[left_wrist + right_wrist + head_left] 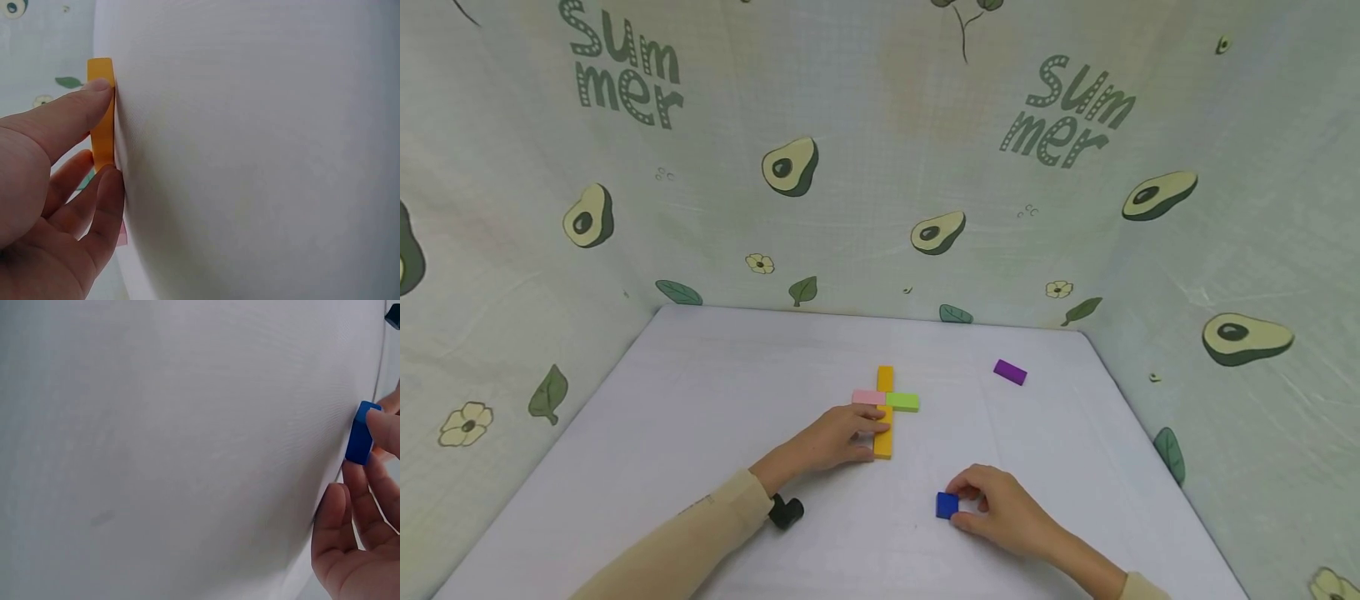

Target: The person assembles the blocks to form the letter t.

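Four-armed and flat on the white table, a cross of small blocks lies in the head view: an orange block (885, 378) at the far end, a pink block (868, 397) left, a green block (902, 402) right and a longer orange block (883, 447) nearest me. My left hand (837, 437) holds that nearest block, thumb (97, 87) toward one end and fingers at the other, partly covering it. Lower right, my right hand (1000, 510) pinches a blue block (947, 505) between thumb and fingers, at or just above the table; the right wrist view shows the blue block (360, 434) too.
A purple block (1011, 372) lies alone toward the back right of the white table (737, 375). Fabric walls (865, 100) printed with avocados and leaves rise at the back and both sides. A black device (786, 512) sits at my left wrist.
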The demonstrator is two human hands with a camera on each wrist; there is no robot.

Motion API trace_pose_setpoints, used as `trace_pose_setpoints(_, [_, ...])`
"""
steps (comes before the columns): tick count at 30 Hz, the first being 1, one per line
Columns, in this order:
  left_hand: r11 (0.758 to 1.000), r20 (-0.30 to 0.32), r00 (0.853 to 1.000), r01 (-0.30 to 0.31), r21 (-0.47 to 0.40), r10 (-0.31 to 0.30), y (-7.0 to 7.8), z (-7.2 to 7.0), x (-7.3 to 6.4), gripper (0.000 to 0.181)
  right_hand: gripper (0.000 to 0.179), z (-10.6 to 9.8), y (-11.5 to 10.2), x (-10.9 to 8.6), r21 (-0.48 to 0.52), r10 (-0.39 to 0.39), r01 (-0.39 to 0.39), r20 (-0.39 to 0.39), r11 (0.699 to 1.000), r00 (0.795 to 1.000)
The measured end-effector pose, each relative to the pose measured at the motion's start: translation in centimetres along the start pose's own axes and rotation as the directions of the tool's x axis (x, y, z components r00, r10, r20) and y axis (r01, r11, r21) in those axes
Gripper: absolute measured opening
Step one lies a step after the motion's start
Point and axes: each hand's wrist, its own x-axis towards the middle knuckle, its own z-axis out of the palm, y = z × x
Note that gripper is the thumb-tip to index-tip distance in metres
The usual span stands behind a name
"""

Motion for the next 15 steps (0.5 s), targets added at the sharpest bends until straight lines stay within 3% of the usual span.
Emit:
trace_pose_setpoints(6, [1.0,0.003,1.0,0.012,0.005,-0.012,-0.01,0.01,0.05,0.053,0.027,-0.07,0.02,0.12,0.0,-0.025,0.025,-0.001,1.0,1.0])
trace_pose_setpoints(15, [1.0,0.0,1.0,0.02,0.008,-0.02,0.12,0.02,0.02,0.052,0.028,0.04,-0.56,0.99,0.022,0.035,-0.035,0.017,0.999,0.999])
